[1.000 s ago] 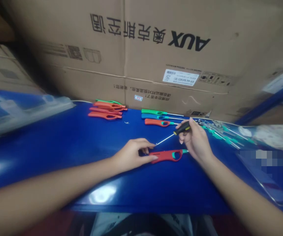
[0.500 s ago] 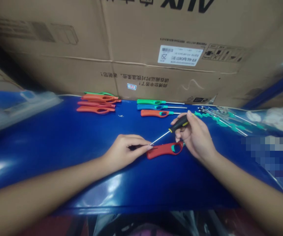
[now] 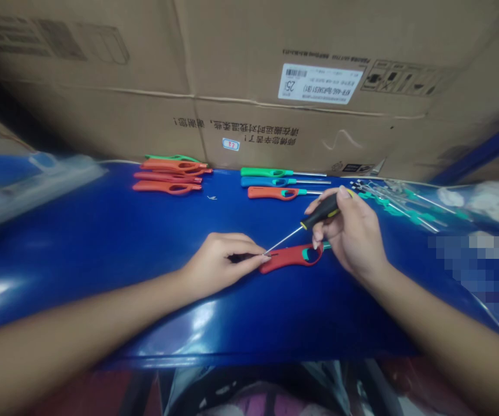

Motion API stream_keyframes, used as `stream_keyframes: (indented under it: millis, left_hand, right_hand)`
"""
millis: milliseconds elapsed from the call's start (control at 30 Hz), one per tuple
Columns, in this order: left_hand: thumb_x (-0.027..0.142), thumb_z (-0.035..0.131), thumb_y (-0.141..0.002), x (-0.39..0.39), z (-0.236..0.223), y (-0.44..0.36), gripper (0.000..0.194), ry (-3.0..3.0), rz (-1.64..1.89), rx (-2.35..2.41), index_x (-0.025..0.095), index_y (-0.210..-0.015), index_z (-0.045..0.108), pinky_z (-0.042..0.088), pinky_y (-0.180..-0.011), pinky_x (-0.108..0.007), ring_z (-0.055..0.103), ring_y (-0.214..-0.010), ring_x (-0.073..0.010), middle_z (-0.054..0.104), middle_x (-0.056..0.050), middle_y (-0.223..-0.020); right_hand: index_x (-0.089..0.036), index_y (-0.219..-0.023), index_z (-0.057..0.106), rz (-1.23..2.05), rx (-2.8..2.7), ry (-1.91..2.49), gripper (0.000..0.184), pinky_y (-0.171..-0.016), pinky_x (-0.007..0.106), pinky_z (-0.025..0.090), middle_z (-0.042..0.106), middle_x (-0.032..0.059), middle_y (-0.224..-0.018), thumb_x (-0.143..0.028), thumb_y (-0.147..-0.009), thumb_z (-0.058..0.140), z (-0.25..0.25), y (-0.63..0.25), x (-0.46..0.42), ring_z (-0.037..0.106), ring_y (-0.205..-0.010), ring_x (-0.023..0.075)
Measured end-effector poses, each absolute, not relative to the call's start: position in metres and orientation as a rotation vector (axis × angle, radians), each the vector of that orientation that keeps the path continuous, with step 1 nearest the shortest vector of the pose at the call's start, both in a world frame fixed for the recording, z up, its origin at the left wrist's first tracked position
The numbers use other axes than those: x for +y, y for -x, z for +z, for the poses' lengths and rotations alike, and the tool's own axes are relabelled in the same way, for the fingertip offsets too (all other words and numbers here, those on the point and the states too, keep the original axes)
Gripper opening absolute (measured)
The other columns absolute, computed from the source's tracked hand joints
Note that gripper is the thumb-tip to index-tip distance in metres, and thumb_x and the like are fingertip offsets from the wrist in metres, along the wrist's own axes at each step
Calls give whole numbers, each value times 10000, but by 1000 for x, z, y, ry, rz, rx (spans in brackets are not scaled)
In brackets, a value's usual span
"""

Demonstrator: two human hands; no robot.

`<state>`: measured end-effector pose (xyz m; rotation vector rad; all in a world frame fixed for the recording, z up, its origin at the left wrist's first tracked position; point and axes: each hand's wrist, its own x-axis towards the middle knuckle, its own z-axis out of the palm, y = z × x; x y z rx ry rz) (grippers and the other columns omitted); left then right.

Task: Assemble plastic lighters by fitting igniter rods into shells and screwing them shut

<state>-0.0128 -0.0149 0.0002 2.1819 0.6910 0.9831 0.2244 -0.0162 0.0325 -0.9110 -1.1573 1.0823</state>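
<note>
A screwdriver (image 3: 321, 212) with a black and yellow handle is in my right hand (image 3: 355, 234), its shaft slanting down to the left. Thumb and index finger of my left hand (image 3: 218, 263) pinch together right at the screwdriver's tip; anything small between them is hidden. Beneath the tip lies a red lighter body (image 3: 286, 260) of the long-nosed kind, with a teal trigger in its loop and a teal piece at its right end. My left fingertips are at the lighter's left end, while the right hand's fingers hover over its loop.
Finished-looking long lighters in green, blue and orange (image 3: 270, 193) lie in a row behind. Several orange and green handles (image 3: 166, 186) are stacked to the left. Metal rods with teal parts (image 3: 399, 208) lie at right. A large cardboard box (image 3: 240, 75) walls off the blue table's (image 3: 102, 248) back.
The view has shifted slightly. Both hands, the screwdriver and the red lighter keep nearly the same arrangement; the screwdriver tip stays at my left fingertips.
</note>
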Motion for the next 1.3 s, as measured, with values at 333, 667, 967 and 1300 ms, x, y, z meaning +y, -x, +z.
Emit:
stream_keyframes:
  millis: [333,667,967,1300]
  left_hand:
    - [224,701,-898,-15,-1,12,121,-2227,977,692,158,-906,802,555,-668,-238,703,-711,-146,771,-63,-821]
    - [294,726,-881,-15,0,13,145,-2218,980,688,168,-836,782,536,-639,-240,697,-665,-143,761,-45,-776]
    - [384,842,-758,-11,-5,13,493,-2300,916,745,190,-1189,700,535,-948,-377,673,-1030,-231,739,-83,-1087]
    - [246,757,-831,-10,-3,14,375,-2339,827,616,179,-1196,700,538,-944,-379,676,-1029,-224,751,-86,-1113]
  right_hand:
    - [-252,-1028,611,850,-1558,783,123,-443,258,558,694,5,-862,-353,-957,622,53,-217,-37,626,-475,103]
    - [-331,-1334,533,960,-1831,856,592,-471,232,584,686,1,-956,-164,-815,762,91,-193,-49,656,-633,129]
    - [-341,-1282,544,653,-1707,823,582,-564,282,615,659,45,-1213,-156,-784,782,57,-197,-41,695,-806,171]
    - [-348,-1230,590,776,-1563,817,547,-503,256,576,685,21,-1156,-203,-756,819,52,-197,-41,685,-740,155]
